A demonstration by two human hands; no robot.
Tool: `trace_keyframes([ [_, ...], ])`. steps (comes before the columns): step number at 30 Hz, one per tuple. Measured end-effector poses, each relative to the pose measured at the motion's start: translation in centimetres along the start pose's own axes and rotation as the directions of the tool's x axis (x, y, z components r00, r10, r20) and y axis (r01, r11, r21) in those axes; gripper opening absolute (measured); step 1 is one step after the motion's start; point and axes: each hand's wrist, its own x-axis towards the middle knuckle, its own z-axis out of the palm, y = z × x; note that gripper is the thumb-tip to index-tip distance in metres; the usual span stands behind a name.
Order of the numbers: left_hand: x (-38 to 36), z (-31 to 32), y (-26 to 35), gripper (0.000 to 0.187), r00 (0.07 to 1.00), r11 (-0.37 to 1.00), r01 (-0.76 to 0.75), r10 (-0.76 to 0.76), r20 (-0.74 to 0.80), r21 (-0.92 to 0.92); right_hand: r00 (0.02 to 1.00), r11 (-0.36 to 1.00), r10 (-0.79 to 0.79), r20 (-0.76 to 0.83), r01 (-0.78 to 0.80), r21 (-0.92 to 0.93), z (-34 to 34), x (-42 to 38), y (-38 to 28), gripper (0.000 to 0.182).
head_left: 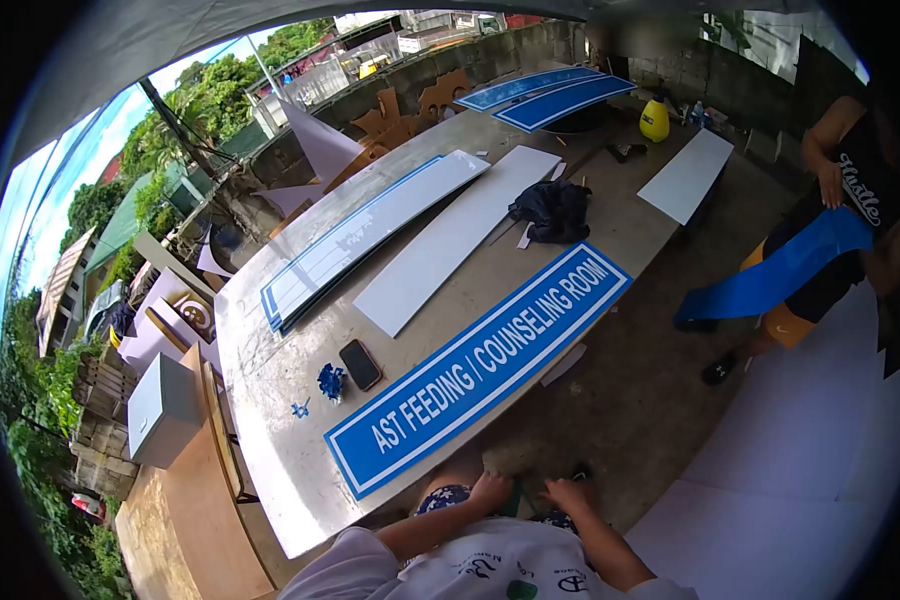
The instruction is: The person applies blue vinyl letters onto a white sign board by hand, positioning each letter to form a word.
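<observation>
Low in front of my body, close to the table's near edge, are both hands. My left hand [491,491] is closed, its fingers curled; a small dark green thing shows beside it, too small to name. A short gap to the right, my right hand [566,493] is also closed with the fingers bent, and what it holds, if anything, is hidden. Just beyond them, a blue sign [478,372] with white lettering ending in "COUNSELING ROOM" lies flat along the table edge. Neither hand touches the sign.
On the metal table [270,440] lie a phone [361,365], crumpled blue scraps [331,380], white panels [460,235], a black cloth bundle [552,210] and more blue signs [564,101]. A yellow sprayer [655,119] stands at the back. At right, another person holds a blue sheet [785,270].
</observation>
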Motion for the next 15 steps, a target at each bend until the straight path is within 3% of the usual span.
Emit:
trace_keyframes([
  [2,-0.4,0.4,2.1,0.021,0.994,0.994,-0.083,0.087,0.062,-0.064,0.998,0.996,-0.060,0.033,0.062,-0.064,0.0,-0.1,-0.4,0.040],
  [6,-1.7,0.2,3.8,0.022,0.991,0.978,-0.126,0.117,-0.062,-0.164,0.999,0.982,-0.031,0.044,0.039,-0.187,-1.4,-0.7,-1.5,0.037],
  [8,-1.8,0.3,4.2,0.023,0.972,0.970,-0.199,0.214,0.102,-0.137,0.999,0.972,0.005,0.054,0.008,-0.235,-1.2,-1.4,-1.5,0.037],
  [11,-2.1,-0.1,4.6,0.024,0.980,0.969,-0.196,0.190,-0.051,-0.153,0.999,0.951,-0.035,-0.025,0.026,-0.308,-0.7,-1.1,-1.5,0.037],
  [13,-2.5,-1.8,4.0,0.027,0.977,0.954,-0.211,0.213,-0.015,-0.215,0.992,0.957,-0.003,-0.125,-0.033,-0.288,-0.2,-1.3,-1.3,0.035],
  [15,-3.7,-5.2,3.6,0.029,0.979,0.883,-0.197,0.201,-0.036,-0.425,0.995,0.965,0.036,-0.090,-0.058,-0.257,-1.0,-2.0,-1.5,0.032],
])
